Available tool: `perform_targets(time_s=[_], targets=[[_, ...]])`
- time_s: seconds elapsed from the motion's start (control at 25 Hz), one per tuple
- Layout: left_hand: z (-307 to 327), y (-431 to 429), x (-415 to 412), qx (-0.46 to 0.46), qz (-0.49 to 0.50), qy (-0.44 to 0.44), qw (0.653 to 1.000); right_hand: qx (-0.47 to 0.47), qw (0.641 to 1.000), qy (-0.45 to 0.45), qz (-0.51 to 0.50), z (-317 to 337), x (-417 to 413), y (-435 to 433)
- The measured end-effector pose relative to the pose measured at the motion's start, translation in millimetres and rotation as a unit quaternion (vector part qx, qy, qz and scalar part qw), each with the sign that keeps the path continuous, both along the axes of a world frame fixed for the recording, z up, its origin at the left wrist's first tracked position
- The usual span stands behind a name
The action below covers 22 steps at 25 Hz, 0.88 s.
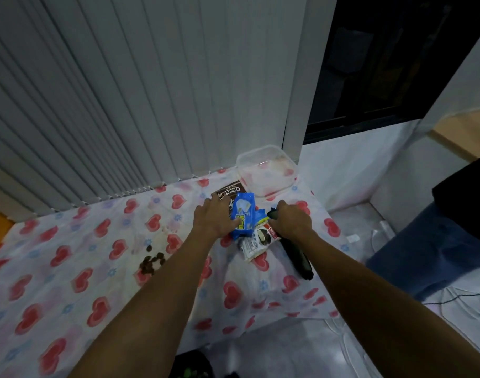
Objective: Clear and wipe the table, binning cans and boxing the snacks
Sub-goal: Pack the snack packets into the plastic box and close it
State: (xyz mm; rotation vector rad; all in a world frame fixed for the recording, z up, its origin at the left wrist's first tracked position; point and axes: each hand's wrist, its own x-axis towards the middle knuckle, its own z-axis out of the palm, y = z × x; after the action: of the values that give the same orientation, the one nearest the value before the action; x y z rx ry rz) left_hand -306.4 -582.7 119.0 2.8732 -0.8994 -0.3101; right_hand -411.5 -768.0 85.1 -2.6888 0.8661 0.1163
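While both hands work the snack pile at the far right of the bench [69, 268], the step in hand looks like gathering packets to box them. Left hand [214, 216] lies flat over the brown Koko Krunch packet [228, 190], thumb touching the blue packet [244, 214]; fingers spread, not clenched, so pressing or scooping rather than a firm grip. Right hand [290, 219] is curled round the upper end of a dark long object [296, 257]; looks like a grasp, but what the object is, cannot tell. A white-and-black packet [258, 241] lies just under the blue one, partly tucked beneath the right hand.

To do it well: bunch the packets together first, pinch them as a stack, lift clear of the cloth, then drop into the clear plastic box [266, 170] just beyond the pile, open, lid not seen. Slippery wrappers will likely slide, so support from below. Keep the dark object out of the box unless it is a snack.

Snacks: crinkled glossy wrappers, overlapping, blue one on top and tilted. Loose brown crumbs [151, 261] sit near the bench middle, apart from the pile; those want wiping later. No cans visible. Heart-print cloth covers the bench.
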Motion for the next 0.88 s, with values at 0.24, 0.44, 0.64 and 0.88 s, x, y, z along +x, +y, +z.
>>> perform_targets(time_s=[0.24, 0.44, 0.64, 0.88], targets=[[-56, -50, 47, -0.012, -0.006, 0.062, 0.998, -0.001, 0.999, 0.033, 0.006, -46, 52, -32], [-109, -80, 71, -0.022, -0.001, 0.113, 0.993, 0.017, 0.998, 0.052, 0.032, -80, 86, -49], [-145, -97, 80, -0.041, 0.035, 0.171, 0.984, 0.054, 0.993, 0.072, 0.075, -115, 106, -51], [-144, -101, 98, -0.032, 0.038, 0.19, 0.981, 0.027, 0.973, 0.142, 0.182, -119, 129, -59]])
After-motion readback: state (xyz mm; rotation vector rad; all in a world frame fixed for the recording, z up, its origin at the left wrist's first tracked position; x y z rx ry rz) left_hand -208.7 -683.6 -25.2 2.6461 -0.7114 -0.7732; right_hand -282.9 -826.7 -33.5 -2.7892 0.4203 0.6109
